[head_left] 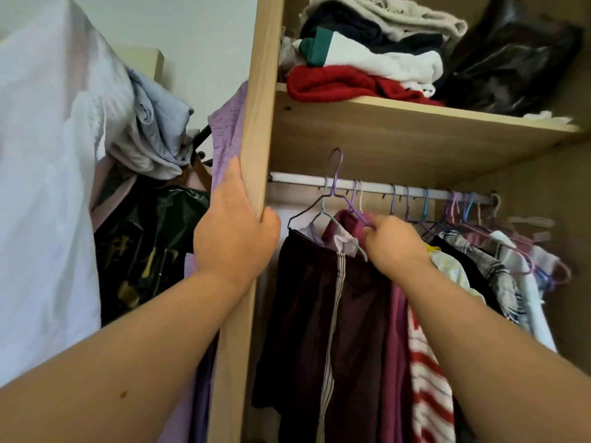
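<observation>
My left hand (235, 230) grips the front edge of the wooden wardrobe's side panel (260, 100), fingers curled round it. My right hand (393, 243) pinches the shoulder of a purple wire hanger (336, 174) whose hook stands above the white rail (377, 187), apart from it. A maroon garment (345, 223) hangs under that hanger. Dark brown shorts with a striped side band (319, 330) hang at the rail's left end on another wire hanger.
Several garments on coloured wire hangers (460, 203) fill the rail to the right. The shelf (415, 129) above holds folded clothes, a red knit (335, 83) and a dark plastic bag (511, 59). Left of the wardrobe hang white cloth (48, 187), a purple garment (228, 132) and a black bag (144, 244).
</observation>
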Demonstrator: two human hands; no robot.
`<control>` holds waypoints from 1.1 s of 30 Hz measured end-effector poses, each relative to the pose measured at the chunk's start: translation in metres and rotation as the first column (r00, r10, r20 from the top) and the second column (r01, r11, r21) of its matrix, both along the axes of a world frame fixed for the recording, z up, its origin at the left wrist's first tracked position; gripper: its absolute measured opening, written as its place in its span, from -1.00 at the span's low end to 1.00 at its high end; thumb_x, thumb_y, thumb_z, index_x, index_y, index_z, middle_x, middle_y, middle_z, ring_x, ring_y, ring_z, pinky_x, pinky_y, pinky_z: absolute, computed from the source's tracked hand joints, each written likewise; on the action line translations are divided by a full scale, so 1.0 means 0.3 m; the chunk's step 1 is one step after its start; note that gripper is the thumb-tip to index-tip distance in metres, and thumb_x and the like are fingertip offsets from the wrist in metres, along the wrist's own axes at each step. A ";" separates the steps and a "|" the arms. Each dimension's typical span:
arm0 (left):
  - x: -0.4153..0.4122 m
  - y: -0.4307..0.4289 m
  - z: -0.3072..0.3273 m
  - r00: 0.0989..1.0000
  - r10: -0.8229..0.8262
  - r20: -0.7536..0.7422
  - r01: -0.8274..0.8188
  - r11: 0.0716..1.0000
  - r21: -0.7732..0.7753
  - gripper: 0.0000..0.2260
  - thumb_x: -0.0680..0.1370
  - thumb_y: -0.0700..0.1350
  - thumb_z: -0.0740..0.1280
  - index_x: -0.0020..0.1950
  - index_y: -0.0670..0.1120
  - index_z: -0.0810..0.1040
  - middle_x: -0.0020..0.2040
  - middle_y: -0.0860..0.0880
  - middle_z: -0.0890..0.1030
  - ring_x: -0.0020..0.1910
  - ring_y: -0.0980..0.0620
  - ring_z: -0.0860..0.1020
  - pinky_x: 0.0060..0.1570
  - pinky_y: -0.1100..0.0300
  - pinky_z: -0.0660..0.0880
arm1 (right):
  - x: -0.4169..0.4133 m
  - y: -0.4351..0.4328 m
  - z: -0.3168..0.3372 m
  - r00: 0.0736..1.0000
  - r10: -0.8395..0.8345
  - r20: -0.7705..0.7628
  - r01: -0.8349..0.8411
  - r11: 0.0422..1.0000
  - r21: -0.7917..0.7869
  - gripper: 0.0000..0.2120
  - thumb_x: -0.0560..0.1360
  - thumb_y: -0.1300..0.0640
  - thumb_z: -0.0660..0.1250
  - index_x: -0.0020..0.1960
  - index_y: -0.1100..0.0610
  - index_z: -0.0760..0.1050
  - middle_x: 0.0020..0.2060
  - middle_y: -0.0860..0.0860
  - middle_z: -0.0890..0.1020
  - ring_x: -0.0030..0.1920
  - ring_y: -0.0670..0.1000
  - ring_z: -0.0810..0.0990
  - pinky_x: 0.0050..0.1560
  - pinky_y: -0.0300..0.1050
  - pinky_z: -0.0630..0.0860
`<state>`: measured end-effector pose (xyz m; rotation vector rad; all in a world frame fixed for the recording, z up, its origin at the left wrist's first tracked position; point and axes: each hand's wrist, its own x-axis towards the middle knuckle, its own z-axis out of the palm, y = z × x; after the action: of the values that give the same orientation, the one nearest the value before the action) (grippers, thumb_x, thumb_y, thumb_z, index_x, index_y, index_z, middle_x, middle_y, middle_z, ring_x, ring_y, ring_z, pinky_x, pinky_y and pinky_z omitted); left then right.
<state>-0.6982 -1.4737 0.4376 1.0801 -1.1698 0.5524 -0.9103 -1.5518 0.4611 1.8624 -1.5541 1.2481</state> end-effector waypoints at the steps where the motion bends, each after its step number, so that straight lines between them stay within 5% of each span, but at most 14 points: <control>1: -0.003 0.009 0.000 1.000 0.011 0.009 -0.012 1.000 0.026 -0.32 0.47 -0.05 0.28 0.53 -0.01 0.04 0.34 -0.14 0.43 0.12 -0.22 0.51 -0.10 0.06 0.39 | -0.021 0.038 -0.032 1.000 0.001 -0.002 -0.001 1.000 -0.010 -0.79 0.56 0.11 0.16 0.01 0.19 0.53 -0.06 0.23 0.61 -0.01 0.26 0.56 -0.17 -0.07 0.34; 5: -0.018 0.030 -0.035 0.951 0.202 0.234 -0.219 0.975 0.048 -0.22 0.47 -0.04 0.28 0.54 -0.23 -0.06 0.54 -0.24 0.07 0.50 -0.18 0.12 0.35 -0.17 0.24 | -0.136 0.203 -0.158 0.994 0.083 0.074 -0.080 0.996 -0.045 -0.82 0.53 0.12 0.23 -0.18 0.12 0.55 -0.25 0.14 0.58 -0.10 0.21 0.57 -0.19 -0.06 0.36; 8: -0.056 0.043 -0.076 0.904 0.214 0.370 -0.252 0.966 0.057 -0.19 0.42 0.04 0.29 0.54 -0.19 -0.02 0.56 -0.19 0.00 0.53 -0.17 -0.06 0.40 -0.23 0.04 | -0.238 0.345 -0.235 0.956 0.211 0.206 -0.206 0.977 -0.047 -0.85 0.51 0.14 0.31 -0.21 0.03 0.59 -0.37 0.01 0.58 -0.29 0.01 0.51 -0.25 -0.20 0.37; 12: -0.170 0.041 -0.169 0.846 -0.030 0.532 -0.052 0.989 0.138 -0.26 0.43 0.06 0.25 0.54 -0.07 0.04 0.56 -0.02 0.08 0.54 -0.05 -0.05 0.37 -0.33 -0.06 | -0.335 0.550 -0.320 0.922 0.250 0.296 -0.264 0.964 0.009 -0.82 0.50 0.19 0.33 -0.21 -0.03 0.61 -0.51 -0.13 0.55 -0.47 -0.22 0.46 -0.45 -0.46 0.29; 14: -0.239 0.025 -0.220 0.837 -0.204 0.508 0.070 0.961 0.269 -0.28 0.48 0.08 0.24 0.55 -0.02 -0.02 0.56 0.04 0.08 0.54 0.00 -0.03 0.37 -0.34 -0.07 | -0.367 0.643 -0.361 0.920 0.200 0.338 -0.234 0.970 0.061 -0.85 0.50 0.16 0.34 -0.14 -0.04 0.65 -0.56 -0.16 0.52 -0.55 -0.17 0.44 -0.50 -0.47 0.28; 17: -0.321 -0.018 -0.288 0.809 -0.401 0.430 0.188 0.869 0.457 -0.37 0.57 0.13 0.16 0.55 0.03 -0.04 0.56 0.06 0.06 0.53 0.01 0.00 0.40 -0.29 -0.05 | -0.391 0.769 -0.413 0.937 0.073 0.342 -0.131 0.980 0.150 -0.80 0.47 0.12 0.38 -0.19 -0.19 0.65 -0.25 -0.02 0.69 -0.20 0.02 0.60 -0.15 -0.26 0.47; 19: -0.359 -0.043 -0.327 0.767 -0.499 0.404 0.251 0.812 0.528 -0.45 0.60 0.11 0.12 0.55 0.02 0.05 0.54 0.02 0.16 0.51 -0.02 0.10 0.41 -0.26 0.07 | -0.392 0.849 -0.440 0.941 0.022 0.339 -0.092 0.977 0.192 -0.73 0.46 0.14 0.39 -0.25 -0.23 0.63 -0.18 -0.16 0.69 -0.13 -0.16 0.61 -0.07 -0.40 0.45; 21: -0.394 -0.054 -0.375 0.690 -0.622 0.370 0.371 0.743 0.557 -0.56 0.61 0.06 0.12 0.48 0.01 0.25 0.43 -0.08 0.38 0.41 -0.09 0.31 0.34 -0.17 0.25 | -0.388 0.930 -0.474 0.942 -0.051 0.331 -0.023 0.976 0.216 -0.75 0.46 0.17 0.39 -0.19 -0.20 0.63 -0.21 -0.30 0.66 -0.16 -0.35 0.57 -0.18 -0.60 0.35; 24: -0.438 -0.052 -0.456 0.580 -0.765 0.280 0.570 0.627 0.531 -0.73 0.60 0.04 0.16 0.24 0.04 0.52 0.11 -0.09 0.63 0.13 -0.11 0.55 0.13 -0.04 0.44 | -0.372 1.065 -0.535 0.917 -0.203 0.344 0.132 0.966 0.220 -0.82 0.47 0.17 0.38 -0.09 -0.12 0.64 -0.35 -0.36 0.63 -0.28 -0.42 0.54 -0.30 -0.61 0.33; 27: -0.465 -0.022 -0.533 0.314 -0.947 0.065 0.773 0.295 0.562 -0.83 0.58 -0.05 0.27 0.01 -0.07 0.63 -0.20 -0.06 0.65 -0.21 0.00 0.63 -0.12 0.16 0.54 | -0.306 1.207 -0.618 0.839 -0.463 0.287 0.409 0.883 0.229 -0.77 0.48 0.12 0.36 -0.14 -0.24 0.59 -0.38 -0.36 0.59 -0.32 -0.43 0.51 -0.31 -0.58 0.35; 29: -0.487 0.014 -0.585 0.174 -0.983 0.053 0.797 0.173 0.579 -0.86 0.57 -0.08 0.30 -0.08 -0.08 0.63 -0.32 -0.05 0.59 -0.30 -0.02 0.58 -0.19 0.11 0.53 | -0.240 1.286 -0.681 0.733 -0.645 0.214 0.591 0.761 0.268 -0.85 0.50 0.05 0.33 -0.08 -0.19 0.60 -0.32 -0.24 0.64 -0.28 -0.28 0.57 -0.21 -0.41 0.43; 31: -0.497 0.071 -0.644 0.102 -0.986 0.133 0.799 0.161 0.580 -0.86 0.55 -0.06 0.32 -0.11 -0.05 0.65 -0.42 0.07 0.49 -0.37 0.03 0.47 -0.34 0.20 0.40 | -0.161 1.367 -0.754 0.579 -0.795 0.182 0.723 0.604 0.335 -0.87 0.52 0.02 0.28 -0.01 -0.12 0.59 -0.23 -0.09 0.67 -0.18 -0.02 0.62 -0.11 -0.12 0.53; 33: -0.491 0.139 -0.704 -0.008 -0.988 0.155 0.778 0.091 0.622 -0.87 0.55 -0.03 0.31 -0.15 0.04 0.63 -0.35 0.08 0.55 -0.28 0.01 0.51 -0.33 0.17 0.34 | -0.064 1.453 -0.834 0.466 -0.868 0.173 0.767 0.493 0.411 -0.87 0.53 0.05 0.24 0.00 -0.11 0.54 -0.17 -0.02 0.67 -0.12 0.09 0.62 -0.04 0.03 0.55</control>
<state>-0.8454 -1.4319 0.2264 0.1024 -2.3011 -0.5692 -0.9294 -1.1158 0.2109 0.6773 -2.5041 0.9051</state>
